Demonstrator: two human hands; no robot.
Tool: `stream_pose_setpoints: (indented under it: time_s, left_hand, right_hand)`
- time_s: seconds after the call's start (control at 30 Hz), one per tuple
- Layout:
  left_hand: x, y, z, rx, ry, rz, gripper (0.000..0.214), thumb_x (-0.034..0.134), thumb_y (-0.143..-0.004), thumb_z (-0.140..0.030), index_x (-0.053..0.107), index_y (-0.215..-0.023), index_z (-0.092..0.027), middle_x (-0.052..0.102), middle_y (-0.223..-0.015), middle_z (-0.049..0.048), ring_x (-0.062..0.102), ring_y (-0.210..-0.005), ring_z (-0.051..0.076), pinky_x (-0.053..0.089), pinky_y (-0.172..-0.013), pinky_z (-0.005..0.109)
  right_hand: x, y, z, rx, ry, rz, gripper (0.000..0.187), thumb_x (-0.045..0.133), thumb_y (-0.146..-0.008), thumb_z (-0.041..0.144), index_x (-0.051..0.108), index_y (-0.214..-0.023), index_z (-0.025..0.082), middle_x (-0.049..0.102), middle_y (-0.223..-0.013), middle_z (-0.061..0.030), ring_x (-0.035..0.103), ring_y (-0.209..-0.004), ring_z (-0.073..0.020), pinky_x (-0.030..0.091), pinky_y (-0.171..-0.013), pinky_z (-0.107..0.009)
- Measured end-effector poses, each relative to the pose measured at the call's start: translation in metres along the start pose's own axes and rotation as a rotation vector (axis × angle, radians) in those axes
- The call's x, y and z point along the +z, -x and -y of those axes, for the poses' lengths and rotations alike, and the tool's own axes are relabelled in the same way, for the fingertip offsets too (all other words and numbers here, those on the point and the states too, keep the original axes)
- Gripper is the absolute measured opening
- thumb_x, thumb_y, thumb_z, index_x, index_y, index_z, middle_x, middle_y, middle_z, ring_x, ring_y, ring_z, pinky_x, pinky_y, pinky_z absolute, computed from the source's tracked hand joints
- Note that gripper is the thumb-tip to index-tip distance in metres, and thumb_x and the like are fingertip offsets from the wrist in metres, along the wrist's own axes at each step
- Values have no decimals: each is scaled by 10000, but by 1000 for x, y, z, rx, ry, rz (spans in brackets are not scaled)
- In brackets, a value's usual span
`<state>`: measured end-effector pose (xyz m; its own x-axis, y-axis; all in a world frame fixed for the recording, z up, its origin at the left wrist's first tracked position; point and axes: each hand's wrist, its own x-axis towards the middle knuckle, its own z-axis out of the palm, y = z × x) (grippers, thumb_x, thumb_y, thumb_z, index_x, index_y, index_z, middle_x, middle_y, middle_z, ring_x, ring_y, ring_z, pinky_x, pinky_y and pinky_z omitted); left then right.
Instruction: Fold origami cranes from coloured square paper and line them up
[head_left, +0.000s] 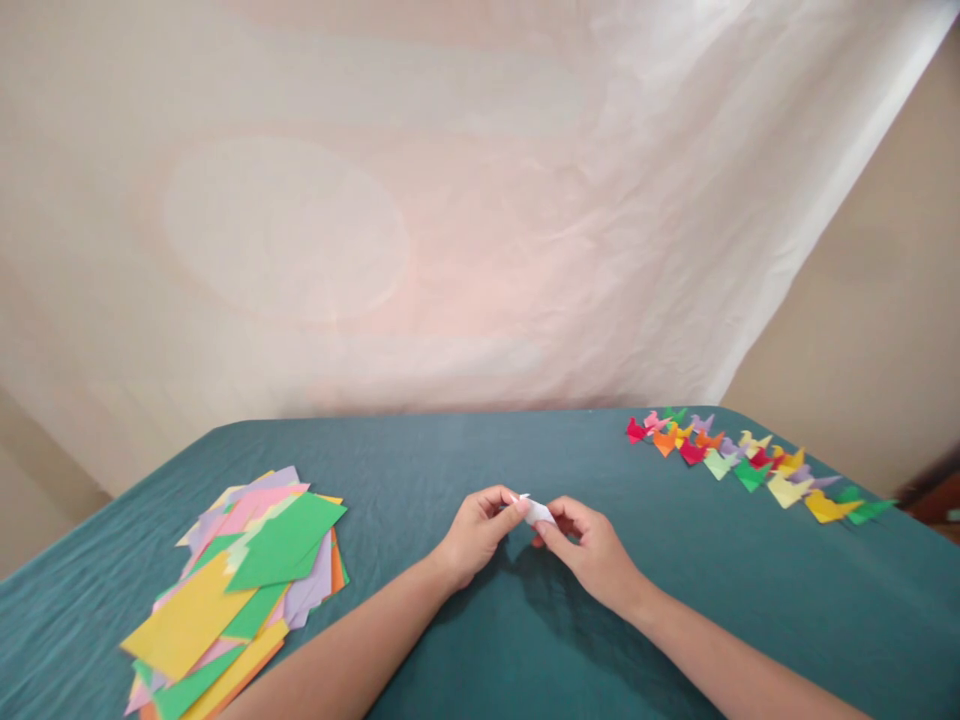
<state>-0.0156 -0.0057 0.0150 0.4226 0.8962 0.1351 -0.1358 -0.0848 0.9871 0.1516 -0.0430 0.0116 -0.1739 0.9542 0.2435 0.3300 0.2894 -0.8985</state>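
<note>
Between my two hands, above the middle of the table, is a small folded piece of white paper (537, 511). My left hand (484, 530) pinches its left end between thumb and fingers, where a small point sticks up. On the other side my right hand (585, 545) grips the paper's right end, thumb in front and fingers curled behind. The fingers cover part of the folds, so its full shape cannot be made out.
Loose sheets of coloured paper (191, 610) lie in an overlapping pile at the left. Several folded paper birds (750, 474) stand in rows at the far right. A teal cloth (420, 455) covers the table, and a pale curtain (465, 230) hangs behind it.
</note>
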Motion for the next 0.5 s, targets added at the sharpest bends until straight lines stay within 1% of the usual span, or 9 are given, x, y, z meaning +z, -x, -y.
stream_pose_setpoints:
  time_s: [0.03, 0.1, 0.13, 0.17, 0.23, 0.27, 0.37, 0.43, 0.5]
  left_hand:
    - [0, 0, 1, 3, -31, 2, 312, 617, -772, -435, 573, -751, -126, 594, -716, 9, 535, -692, 118, 406, -686, 239]
    - [-2, 0, 3, 40, -124, -7, 288, 629, -771, -393, 581, -890, -135, 617, -835, 39, 562, -772, 145, 426, -724, 264]
    - [-2, 0, 3, 81, -195, -26, 325, 652, -755, -357, 563, -986, -147, 613, -920, 56, 565, -835, 163, 432, -751, 281]
    - [-2, 1, 3, 136, -282, -50, 405, 679, -731, -318, 529, -1074, -164, 595, -1005, 69, 556, -903, 181, 433, -781, 300]
    - [-2, 3, 1, 270, -488, -90, 547, 713, -689, -257, 469, -1175, -203, 542, -1125, 80, 510, -1022, 212, 418, -850, 344]
    - [-2, 5, -1, 336, -592, -87, 548, 710, -688, -244, 469, -1179, -216, 528, -1145, 79, 488, -1055, 220, 404, -878, 364]
    - [1, 10, -7, 481, -855, -12, 396, 650, -747, -234, 524, -1123, -230, 537, -1117, 71, 474, -1058, 226, 378, -909, 386]
    - [2, 13, -9, 530, -979, 15, 301, 599, -789, -220, 547, -1085, -227, 556, -1077, 68, 492, -1013, 219, 384, -877, 371]
    - [3, 14, -9, 550, -1082, 25, 241, 561, -815, -211, 559, -1056, -220, 571, -1046, 64, 504, -973, 211, 389, -831, 351]
  right_hand:
    - [-1, 0, 0, 0, -6, -9, 146, 498, -839, 319, 558, -811, 189, 615, -684, -1, 574, -636, -151, 421, -587, -243]
    - [-2, -1, -1, -40, 45, -53, 113, 493, -834, 290, 544, -804, 195, 603, -683, 0, 572, -636, -151, 421, -590, -245]
    - [-4, -1, -2, -81, 106, -83, 94, 492, -828, 268, 540, -788, 198, 591, -683, 1, 560, -634, -148, 417, -593, -246]
    - [-5, -2, -3, -133, 180, -114, 82, 489, -821, 244, 536, -770, 201, 577, -681, 1, 545, -630, -146, 411, -596, -247]
    - [-8, -2, -5, -251, 341, -157, 80, 476, -806, 191, 530, -749, 204, 556, -686, -4, 518, -631, -144, 397, -607, -251]
    - [-10, -3, -7, -308, 421, -170, 86, 469, -797, 164, 529, -750, 203, 552, -694, -8, 511, -638, -146, 391, -616, -254]
    - [-13, -4, -11, -450, 659, -192, 117, 461, -766, 97, 529, -745, 189, 550, -702, -21, 495, -655, -155, 370, -642, -268]
    - [-13, -5, -13, -512, 801, -185, 129, 461, -756, 74, 521, -714, 181, 537, -687, -25, 484, -656, -159, 356, -654, -276]
    - [-13, -5, -12, -546, 911, -162, 138, 459, -761, 71, 514, -693, 177, 525, -677, -27, 475, -658, -163, 345, -664, -286]
